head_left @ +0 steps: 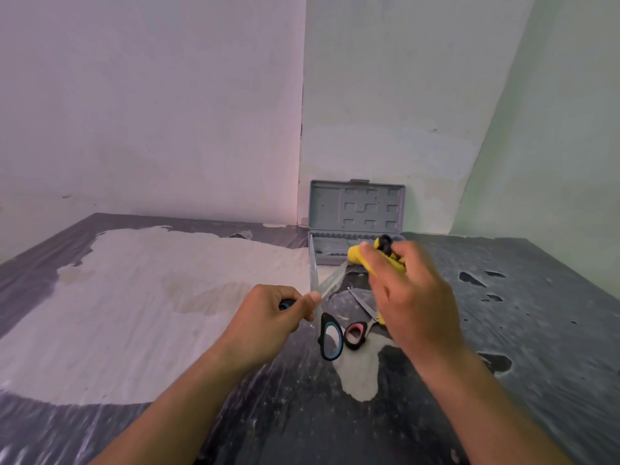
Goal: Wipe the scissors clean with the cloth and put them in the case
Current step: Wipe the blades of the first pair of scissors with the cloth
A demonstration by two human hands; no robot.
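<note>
Now my left hand (268, 317) is gripping the blue scissors (318, 280) open, so my right hand (409, 297), squeezing the yellow cloth (357, 258), can reach both blades. Behind, the grey case (355, 209) is sitting open.

My left hand (268, 313) grips the blue-handled scissors (327, 317), blades spread open. My right hand (406, 297) holds the yellow cloth (359, 258) at one blade. Smaller scissors (360, 322) lie on the desk (536, 313); the grey case (357, 209) stands open behind.
</note>
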